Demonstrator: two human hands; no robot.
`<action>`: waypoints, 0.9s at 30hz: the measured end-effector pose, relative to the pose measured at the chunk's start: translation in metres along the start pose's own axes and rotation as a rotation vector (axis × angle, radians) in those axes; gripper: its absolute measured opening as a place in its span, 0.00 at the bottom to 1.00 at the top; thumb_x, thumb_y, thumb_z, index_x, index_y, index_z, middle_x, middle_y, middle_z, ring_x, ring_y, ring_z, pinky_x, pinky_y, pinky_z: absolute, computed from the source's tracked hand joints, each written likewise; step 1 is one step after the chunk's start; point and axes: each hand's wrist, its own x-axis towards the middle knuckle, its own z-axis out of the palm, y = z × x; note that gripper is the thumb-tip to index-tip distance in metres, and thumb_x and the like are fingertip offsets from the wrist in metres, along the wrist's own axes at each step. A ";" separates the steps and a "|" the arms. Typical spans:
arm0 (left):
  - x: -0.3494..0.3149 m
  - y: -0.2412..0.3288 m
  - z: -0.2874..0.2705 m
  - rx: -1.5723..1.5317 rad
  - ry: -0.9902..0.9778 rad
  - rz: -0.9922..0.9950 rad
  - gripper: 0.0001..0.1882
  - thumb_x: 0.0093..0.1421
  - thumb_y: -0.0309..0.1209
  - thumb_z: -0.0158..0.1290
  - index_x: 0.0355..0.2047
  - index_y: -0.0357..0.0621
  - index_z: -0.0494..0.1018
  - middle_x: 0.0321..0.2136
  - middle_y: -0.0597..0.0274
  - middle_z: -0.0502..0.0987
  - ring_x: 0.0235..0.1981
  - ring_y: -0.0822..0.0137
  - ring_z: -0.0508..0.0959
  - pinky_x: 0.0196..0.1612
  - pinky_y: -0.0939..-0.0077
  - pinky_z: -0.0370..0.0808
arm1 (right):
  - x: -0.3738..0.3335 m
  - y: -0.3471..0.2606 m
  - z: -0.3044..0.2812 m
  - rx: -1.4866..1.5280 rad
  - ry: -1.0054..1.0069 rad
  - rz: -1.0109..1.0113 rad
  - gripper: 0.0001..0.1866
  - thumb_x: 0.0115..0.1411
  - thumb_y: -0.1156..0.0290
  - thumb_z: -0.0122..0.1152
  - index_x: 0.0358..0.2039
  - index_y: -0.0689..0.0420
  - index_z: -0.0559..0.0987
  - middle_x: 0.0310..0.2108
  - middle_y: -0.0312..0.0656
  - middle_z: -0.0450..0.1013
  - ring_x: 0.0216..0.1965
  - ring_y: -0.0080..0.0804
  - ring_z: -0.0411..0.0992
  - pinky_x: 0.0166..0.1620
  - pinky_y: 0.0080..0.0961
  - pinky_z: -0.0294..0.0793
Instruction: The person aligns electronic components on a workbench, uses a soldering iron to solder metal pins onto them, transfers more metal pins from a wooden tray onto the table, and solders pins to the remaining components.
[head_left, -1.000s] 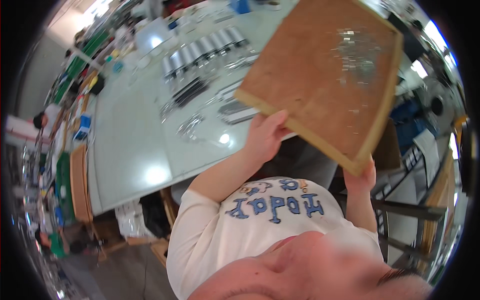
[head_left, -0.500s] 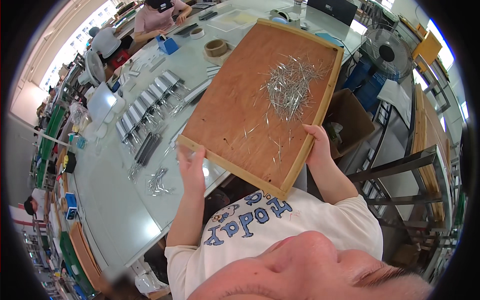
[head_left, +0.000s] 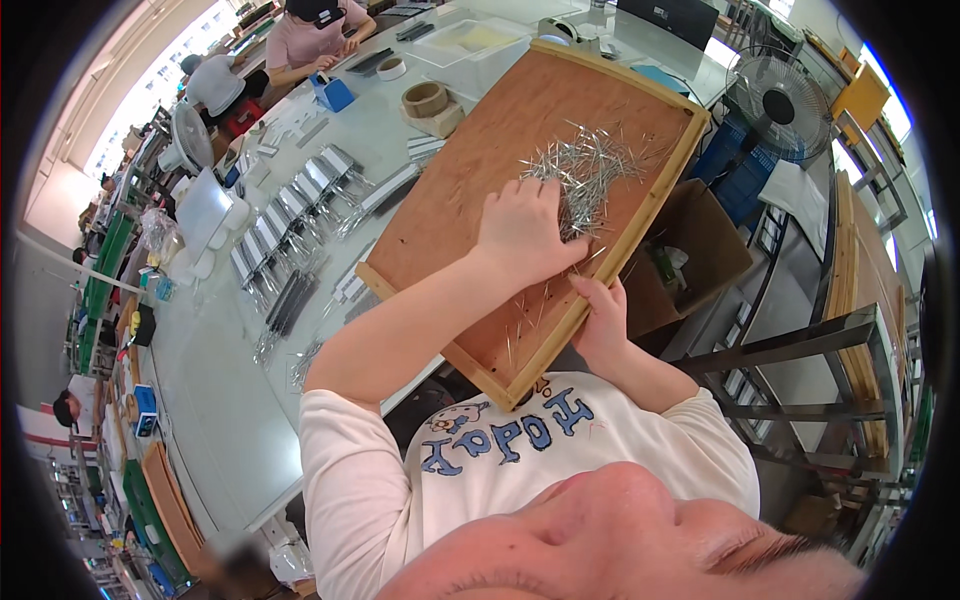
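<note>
A shallow wooden tray (head_left: 450, 190) with a light wood rim is tilted in front of me, its near corner close to my shirt. A loose pile of thin silver metal pins (head_left: 590, 165) lies toward its far right part, and several more are scattered near the close end. My left hand (head_left: 525, 235) reaches over the tray with fingers apart, the fingertips at the pile's left and near edge; whether any pin is between them is hidden. On the right rim, my right hand (head_left: 603, 315) grips the tray, thumb on top.
The glass-topped table (head_left: 215, 370) holds a row of silver blocks with pin bundles (head_left: 290, 215), dark strips (head_left: 293, 298), a brown tape roll (head_left: 425, 99) and a clear plastic box (head_left: 465, 40). Right of the tray stand a cardboard box (head_left: 700, 250) and a fan (head_left: 778, 103). Another person (head_left: 315, 40) sits across the table.
My left hand has let go of the tray's near left corner and moved over to the pins. My right hand keeps its hold on the right rim; the tray has shifted slightly.
</note>
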 end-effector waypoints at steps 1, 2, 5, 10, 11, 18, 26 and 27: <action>0.003 0.000 0.005 -0.043 -0.012 0.003 0.33 0.44 0.44 0.59 0.46 0.32 0.69 0.39 0.46 0.74 0.43 0.48 0.74 0.47 0.60 0.71 | 0.002 0.000 -0.001 0.002 0.001 -0.001 0.17 0.53 0.83 0.53 0.45 0.60 0.68 0.39 0.40 0.71 0.38 0.31 0.73 0.41 0.29 0.76; 0.006 0.001 0.009 -0.045 -0.016 0.005 0.33 0.44 0.44 0.59 0.46 0.32 0.69 0.39 0.46 0.74 0.43 0.48 0.74 0.47 0.60 0.71 | 0.002 0.000 -0.003 0.008 0.003 0.007 0.17 0.53 0.83 0.53 0.45 0.60 0.69 0.38 0.40 0.71 0.38 0.30 0.73 0.40 0.28 0.76; 0.015 -0.002 0.017 -0.164 -0.080 -0.035 0.28 0.45 0.37 0.56 0.45 0.30 0.69 0.39 0.43 0.74 0.43 0.48 0.74 0.47 0.60 0.71 | 0.004 0.001 -0.007 0.010 0.028 0.020 0.16 0.53 0.82 0.54 0.43 0.59 0.69 0.36 0.38 0.71 0.36 0.28 0.73 0.39 0.27 0.75; 0.030 -0.006 0.018 -0.110 -0.231 -0.072 0.18 0.47 0.28 0.53 0.38 0.32 0.67 0.34 0.41 0.76 0.39 0.48 0.77 0.44 0.61 0.73 | 0.008 0.004 -0.019 -0.013 0.026 0.022 0.14 0.54 0.81 0.55 0.41 0.58 0.69 0.33 0.36 0.71 0.34 0.26 0.72 0.37 0.26 0.75; 0.031 -0.008 0.018 -0.107 -0.234 -0.077 0.18 0.47 0.28 0.53 0.38 0.32 0.67 0.34 0.41 0.76 0.39 0.48 0.77 0.44 0.61 0.73 | 0.008 0.004 -0.019 -0.023 0.031 0.030 0.13 0.54 0.81 0.55 0.41 0.58 0.69 0.33 0.36 0.71 0.34 0.26 0.72 0.37 0.26 0.75; 0.041 -0.030 0.006 -0.338 -0.262 -0.191 0.23 0.44 0.28 0.54 0.42 0.31 0.69 0.31 0.45 0.78 0.37 0.53 0.78 0.42 0.64 0.74 | 0.009 0.000 -0.019 -0.034 0.038 0.053 0.14 0.54 0.81 0.53 0.43 0.60 0.68 0.34 0.39 0.71 0.34 0.28 0.73 0.37 0.27 0.75; 0.043 -0.078 -0.013 -0.621 -0.416 -0.412 0.32 0.43 0.32 0.60 0.49 0.31 0.69 0.34 0.56 0.78 0.35 0.67 0.78 0.40 0.76 0.74 | 0.011 0.000 -0.017 -0.052 0.025 0.001 0.17 0.54 0.81 0.52 0.46 0.62 0.67 0.37 0.42 0.71 0.37 0.32 0.74 0.40 0.30 0.76; 0.041 -0.085 -0.015 -0.660 -0.433 -0.424 0.32 0.43 0.33 0.60 0.49 0.31 0.69 0.35 0.56 0.78 0.35 0.67 0.78 0.40 0.76 0.74 | 0.010 0.000 -0.017 -0.053 0.037 0.001 0.18 0.54 0.81 0.52 0.46 0.62 0.67 0.37 0.42 0.71 0.37 0.32 0.74 0.40 0.30 0.76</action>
